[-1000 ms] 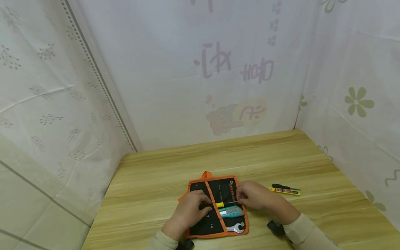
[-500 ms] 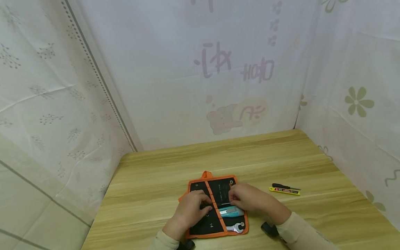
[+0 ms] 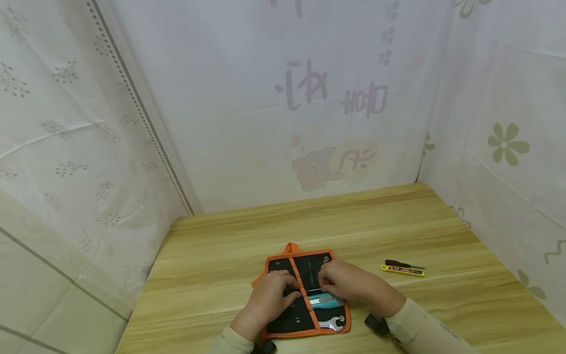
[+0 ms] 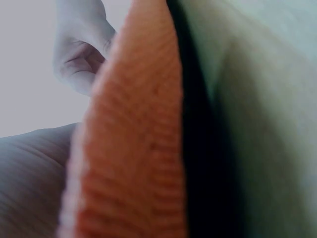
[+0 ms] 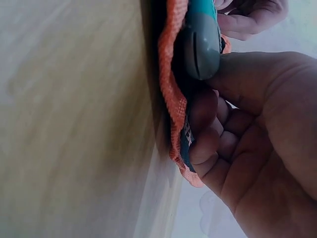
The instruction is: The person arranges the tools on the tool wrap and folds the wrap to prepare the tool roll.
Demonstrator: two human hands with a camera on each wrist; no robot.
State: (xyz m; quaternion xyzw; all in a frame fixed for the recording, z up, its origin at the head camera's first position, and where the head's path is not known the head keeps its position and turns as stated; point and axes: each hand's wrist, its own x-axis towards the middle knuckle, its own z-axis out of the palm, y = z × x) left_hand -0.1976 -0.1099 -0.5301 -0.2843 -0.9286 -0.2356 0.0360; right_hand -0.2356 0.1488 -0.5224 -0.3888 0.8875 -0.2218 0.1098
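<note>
A person's left hand (image 3: 270,299) rests on a black fabric pouch (image 3: 283,325), seemingly to steady it; whether its bent fingers grip the ribbed orange trim (image 4: 133,124) cannot be told. The pouch lies open on the table (image 3: 212,275), near side, where the right hand (image 3: 342,280) pinches a thin shaft (image 3: 315,290), apparently for fine control. Nearer sit a smooth teal knife (image 3: 327,301) and a shiny wrench (image 3: 332,323); farther right, a black-handled screwdriver (image 3: 398,264) lies beside a flat yellow strip (image 3: 409,271).
</note>
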